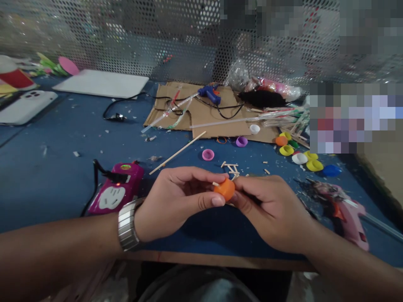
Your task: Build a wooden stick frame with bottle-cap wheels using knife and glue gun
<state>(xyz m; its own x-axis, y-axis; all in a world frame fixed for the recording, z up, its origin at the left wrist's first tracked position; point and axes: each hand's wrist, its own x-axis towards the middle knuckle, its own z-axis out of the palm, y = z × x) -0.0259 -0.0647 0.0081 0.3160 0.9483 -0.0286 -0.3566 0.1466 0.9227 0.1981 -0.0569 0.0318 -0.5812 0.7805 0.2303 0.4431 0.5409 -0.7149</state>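
Just above the table's near edge, an orange bottle cap [224,191] is held between my two hands. My left hand [176,201] pinches it from the left, thumb below and forefinger above. A short pale wooden stick [215,184] pokes out of the cap's left side. From the right, my right hand [273,205] is closed, with thumb and forefinger pressed against the cap's right end; anything else between those fingertips is hidden. Just beyond the hands lie several short stick pieces [232,169], a pink cap [208,155] and a purple cap [242,141].
A pink glue gun [354,218] lies right of my right hand. Left stands a magenta power strip [121,186] with a plugged-in cord. A long stick [178,153] lies ahead. Farther back, a blue glue gun [210,94] rests on cardboard [220,121]. Several caps [299,158] lie at right.
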